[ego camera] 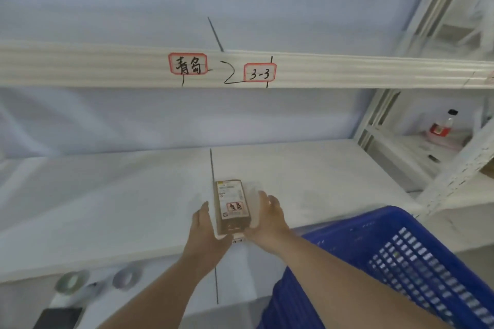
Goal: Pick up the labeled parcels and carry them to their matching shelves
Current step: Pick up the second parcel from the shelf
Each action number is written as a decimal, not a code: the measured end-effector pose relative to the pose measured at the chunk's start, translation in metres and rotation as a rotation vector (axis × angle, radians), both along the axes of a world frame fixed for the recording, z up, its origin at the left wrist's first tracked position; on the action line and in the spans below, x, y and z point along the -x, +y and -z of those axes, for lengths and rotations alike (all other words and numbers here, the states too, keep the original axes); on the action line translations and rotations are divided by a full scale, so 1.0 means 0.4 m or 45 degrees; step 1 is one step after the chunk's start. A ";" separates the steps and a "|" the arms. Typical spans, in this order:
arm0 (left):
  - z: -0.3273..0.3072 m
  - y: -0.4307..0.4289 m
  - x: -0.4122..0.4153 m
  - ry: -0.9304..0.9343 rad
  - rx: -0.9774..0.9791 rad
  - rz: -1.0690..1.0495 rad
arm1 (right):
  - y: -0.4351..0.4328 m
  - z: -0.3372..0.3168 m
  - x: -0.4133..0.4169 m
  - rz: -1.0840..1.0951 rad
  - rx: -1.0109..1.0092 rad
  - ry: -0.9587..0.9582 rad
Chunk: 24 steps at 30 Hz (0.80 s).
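A small brown cardboard parcel (232, 205) with a white shipping label and a red-bordered tag of Chinese characters is held between both hands over the front of a white shelf board (107, 195). My left hand (207, 227) grips its left side and my right hand (270, 218) grips its right side. A clear plastic wrap shows along the parcel's right edge. On the shelf beam above (80, 67) a red-bordered tag (188, 64) bears the same characters, and a second tag (259, 72) reads 3-3. A black line (212, 168) divides the board.
A blue plastic crate (401, 262) stands at the lower right, close to my right forearm. Two tape rolls (72, 280) and a dark flat object (60, 318) lie on the lower shelf at left. A bottle with a red label (442, 125) stands in the neighbouring rack at right.
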State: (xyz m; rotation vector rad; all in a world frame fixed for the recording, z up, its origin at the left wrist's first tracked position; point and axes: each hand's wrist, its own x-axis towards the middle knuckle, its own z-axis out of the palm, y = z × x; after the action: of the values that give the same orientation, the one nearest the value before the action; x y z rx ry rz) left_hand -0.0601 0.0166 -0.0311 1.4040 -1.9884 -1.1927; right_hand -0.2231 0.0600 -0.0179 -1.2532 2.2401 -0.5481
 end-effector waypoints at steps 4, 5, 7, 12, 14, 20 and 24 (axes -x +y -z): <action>0.053 -0.017 0.047 -0.002 -0.087 -0.024 | -0.040 0.108 0.002 0.039 0.064 -0.178; 0.063 -0.025 0.055 0.013 -0.101 -0.059 | -0.042 0.111 -0.007 0.049 0.091 -0.223; 0.073 -0.041 0.066 0.019 -0.122 -0.126 | -0.045 0.122 -0.019 0.102 0.153 -0.281; 0.095 -0.067 0.078 -0.056 -0.046 -0.202 | -0.042 0.142 -0.023 0.214 0.301 -0.316; 0.095 -0.065 0.082 -0.063 -0.026 -0.183 | -0.031 0.139 -0.017 0.240 0.330 -0.355; 0.043 -0.047 0.119 0.027 0.049 -0.112 | -0.001 0.091 -0.006 0.318 0.466 -0.352; -0.011 -0.029 0.157 0.091 0.104 -0.051 | 0.015 0.048 0.010 0.495 0.598 -0.507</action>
State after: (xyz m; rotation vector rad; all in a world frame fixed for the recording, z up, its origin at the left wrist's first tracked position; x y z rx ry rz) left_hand -0.1229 0.0052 -0.0266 1.3362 -1.9290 -1.1153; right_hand -0.2271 0.0661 -0.0371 -0.7977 2.0708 -1.4032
